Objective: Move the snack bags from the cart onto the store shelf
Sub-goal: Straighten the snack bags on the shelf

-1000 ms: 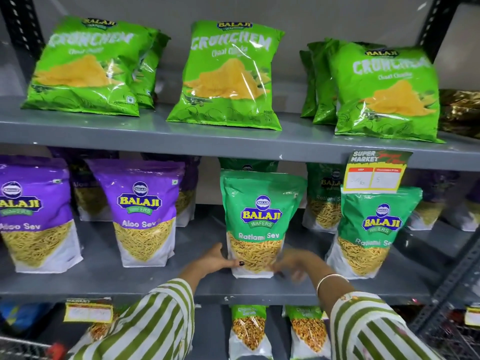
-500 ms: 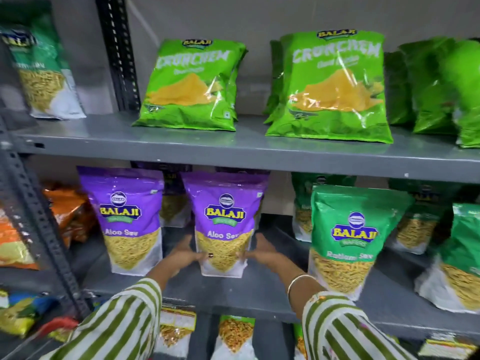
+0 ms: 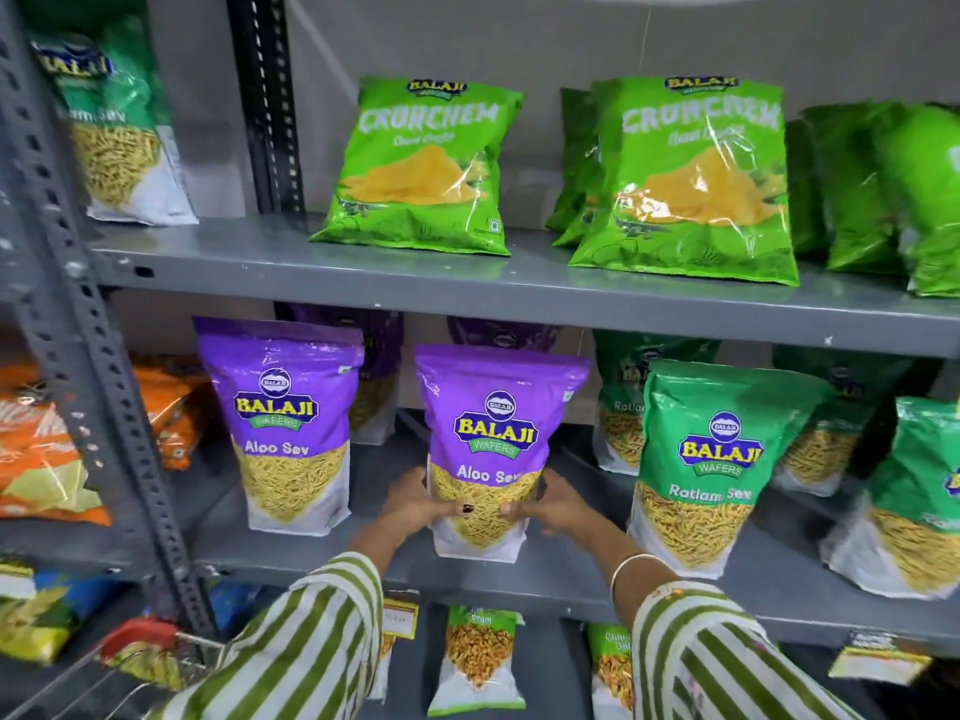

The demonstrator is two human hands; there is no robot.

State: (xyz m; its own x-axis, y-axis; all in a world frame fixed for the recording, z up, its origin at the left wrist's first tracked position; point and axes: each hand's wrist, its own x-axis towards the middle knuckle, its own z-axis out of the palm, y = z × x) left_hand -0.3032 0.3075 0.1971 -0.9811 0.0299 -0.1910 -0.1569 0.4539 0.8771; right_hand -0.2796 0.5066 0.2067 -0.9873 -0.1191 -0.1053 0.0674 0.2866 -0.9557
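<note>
Hands: left hand [image 3: 415,504] and right hand [image 3: 553,504] clasp purple Aloo Sev bag [image 3: 491,449] low. Advice: square base on shelf [image 3: 571,576], face front, then release.

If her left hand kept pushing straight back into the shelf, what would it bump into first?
Probably the second purple Aloo Sev bag standing behind the front row; the left hand points that way beside the held bag. Depth is hard to judge here.

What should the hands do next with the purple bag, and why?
Probably let go and draw back. Both the left hand and right hand grip the lower sides of the purple Aloo Sev bag, which already stands upright on the middle shelf, facing front in line with the purple bag beside it.
</note>
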